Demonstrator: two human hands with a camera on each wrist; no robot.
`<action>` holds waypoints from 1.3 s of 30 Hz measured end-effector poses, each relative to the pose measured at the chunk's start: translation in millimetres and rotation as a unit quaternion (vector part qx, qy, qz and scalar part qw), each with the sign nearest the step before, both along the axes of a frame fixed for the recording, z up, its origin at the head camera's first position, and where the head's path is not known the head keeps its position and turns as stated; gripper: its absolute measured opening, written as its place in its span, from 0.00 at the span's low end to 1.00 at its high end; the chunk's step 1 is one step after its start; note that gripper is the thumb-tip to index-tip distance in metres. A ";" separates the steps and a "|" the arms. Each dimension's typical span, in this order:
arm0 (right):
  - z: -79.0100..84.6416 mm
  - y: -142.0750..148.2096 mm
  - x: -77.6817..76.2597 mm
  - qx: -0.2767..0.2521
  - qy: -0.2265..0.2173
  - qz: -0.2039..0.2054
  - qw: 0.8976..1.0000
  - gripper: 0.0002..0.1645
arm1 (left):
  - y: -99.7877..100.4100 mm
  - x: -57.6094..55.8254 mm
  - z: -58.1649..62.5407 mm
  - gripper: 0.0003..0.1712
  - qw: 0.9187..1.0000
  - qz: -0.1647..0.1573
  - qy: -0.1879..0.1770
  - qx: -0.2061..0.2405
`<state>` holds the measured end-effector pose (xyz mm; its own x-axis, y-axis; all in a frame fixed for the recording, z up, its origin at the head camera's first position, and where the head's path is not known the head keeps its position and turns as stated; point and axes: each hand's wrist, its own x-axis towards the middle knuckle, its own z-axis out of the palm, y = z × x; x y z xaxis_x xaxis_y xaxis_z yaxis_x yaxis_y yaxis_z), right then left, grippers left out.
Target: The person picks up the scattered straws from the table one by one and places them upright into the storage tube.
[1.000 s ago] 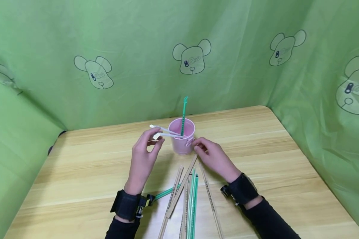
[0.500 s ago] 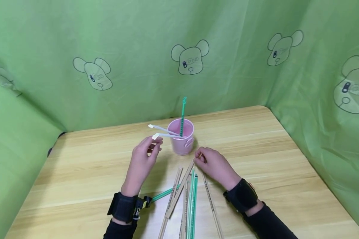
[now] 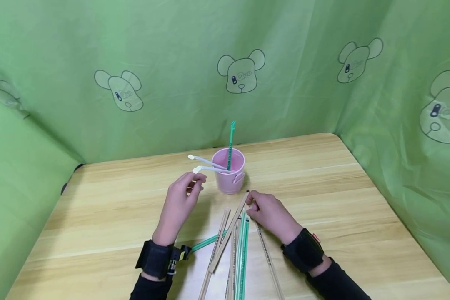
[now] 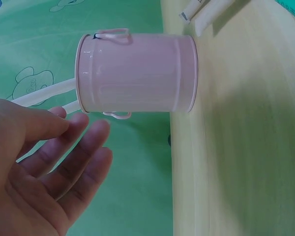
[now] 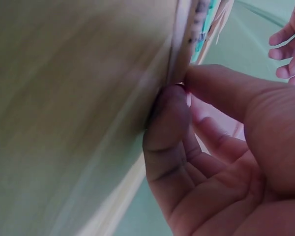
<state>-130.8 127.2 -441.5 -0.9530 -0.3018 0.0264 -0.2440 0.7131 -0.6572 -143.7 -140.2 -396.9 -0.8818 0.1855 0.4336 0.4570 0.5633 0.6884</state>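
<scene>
My left hand (image 3: pixel 181 204) is beside a pink bucket (image 3: pixel 228 183), its fingers loosely curled with nothing between them. Just above those fingertips are the pale ends of two white wrapped straws (image 3: pixel 213 168), which lean out over the bucket's rim. A green wrapped straw (image 3: pixel 230 146) stands upright inside it. In front of the bucket my right hand (image 3: pixel 271 212) is low over the table. Its thumb and forefinger pinch the far end of a tan wrapped straw (image 3: pixel 267 254) with dark print; in the right wrist view the fingertips (image 5: pixel 174 96) meet there and hide that end.
Several tan (image 3: pixel 217 246) and green wrapped straws (image 3: pixel 243 254) lie in a loose pile on the wooden table (image 3: pixel 97 200). One green straw (image 3: pixel 208 242) lies crosswise near the left wrist. A green curtain (image 3: pixel 172 112) with bear prints surrounds the table.
My right hand has drawn back from the bucket's side toward the straws, and the rightmost tan straw has shifted slightly nearer. My left hand has lowered a little away from the white straws.
</scene>
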 end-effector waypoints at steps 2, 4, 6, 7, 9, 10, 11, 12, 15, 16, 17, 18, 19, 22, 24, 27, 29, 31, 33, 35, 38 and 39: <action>0.4 -0.9 0.8 0.004 0.005 -0.003 1.000 0.10 | 0.3 0.3 0.1 0.09 1.000 -0.002 -0.012 -0.003; 1.3 -1.8 1.7 0.009 0.006 -0.006 1.000 0.09 | 0.1 0.6 -1.3 0.09 1.000 -0.005 -0.030 -0.007; 2.4 -2.6 2.3 0.011 0.004 -0.009 1.000 0.09 | -0.2 1.0 -3.0 0.09 0.999 -0.008 -0.048 -0.012; 2.9 -2.8 2.6 0.011 0.002 -0.011 1.000 0.09 | -0.3 1.2 -3.8 0.10 0.998 -0.009 -0.056 -0.015; 5.4 -3.3 3.6 0.013 -0.005 -0.017 1.000 0.09 | -0.7 1.5 -5.1 0.10 0.997 -0.011 -0.068 -0.019; 6.5 -3.6 4.1 0.016 -0.009 -0.021 1.000 0.10 | -1.0 1.9 -5.0 0.11 0.997 -0.011 -0.070 -0.021; 7.9 -3.7 4.6 0.020 -0.014 -0.026 0.999 0.12 | -1.3 2.2 -4.7 0.12 0.997 -0.010 -0.071 -0.023; 9.0 -3.9 5.4 0.027 -0.019 -0.032 0.999 0.15 | -1.5 2.5 -3.8 0.12 0.997 -0.008 -0.069 -0.023; 12.4 -4.2 8.4 0.055 -0.022 -0.053 0.997 0.20 | -2.8 3.4 0.3 0.13 0.998 0.000 -0.059 -0.023; 13.2 -4.3 9.4 0.063 -0.020 -0.060 0.996 0.21 | -3.4 3.7 1.9 0.13 0.998 0.003 -0.056 -0.023; 13.9 -4.3 10.4 0.071 -0.017 -0.065 0.995 0.22 | -3.9 3.9 3.3 0.13 0.998 0.006 -0.052 -0.022; 14.4 -4.2 11.3 0.076 -0.015 -0.071 0.994 0.23 | -4.7 3.8 3.9 0.12 0.999 0.007 -0.049 -0.022; 14.6 -3.9 11.9 0.078 -0.012 -0.074 0.994 0.22 | -5.2 3.9 4.8 0.12 0.999 0.008 -0.047 -0.022; 13.4 -1.5 10.8 0.066 -0.027 -0.073 0.995 0.14 | -6.2 4.2 5.8 0.12 0.999 0.009 -0.042 -0.024; 12.5 1.0 8.7 0.053 -0.039 -0.065 0.996 0.11 | -5.3 4.4 6.4 0.11 0.999 0.005 -0.037 -0.024; 12.7 3.5 7.0 0.041 -0.052 -0.053 0.996 0.13 | -2.7 5.3 8.7 0.11 0.999 -0.001 -0.033 -0.026; 13.8 3.0 8.0 0.052 -0.050 -0.051 0.996 0.13 | -1.1 6.0 10.1 0.10 0.999 -0.003 -0.033 -0.028; 15.5 1.2 10.9 0.065 -0.042 -0.052 0.996 0.13 | -0.6 6.7 10.7 0.10 0.999 -0.001 -0.034 -0.030; 17.1 -1.2 13.8 0.083 -0.022 -0.051 0.995 0.15 | -0.5 7.4 11.6 0.10 0.999 0.001 -0.030 -0.029; 18.0 -4.0 15.8 0.095 0.001 -0.048 0.994 0.19 | -0.5 7.7 12.8 0.10 0.999 0.002 -0.028 -0.026; 17.1 -8.6 16.9 0.098 0.029 -0.040 0.994 0.26 | -0.9 8.3 15.3 0.10 0.999 0.000 -0.026 -0.019; 16.4 -9.8 16.8 0.093 0.032 -0.038 0.994 0.27 | -1.1 8.4 15.9 0.10 0.999 0.000 -0.027 -0.018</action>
<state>-113.9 117.4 -425.1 -0.9715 -0.2340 0.0385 -0.2218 0.8389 -0.4971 -135.3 -141.2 -381.0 -0.9038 0.2006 0.3781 0.4198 0.5874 0.6919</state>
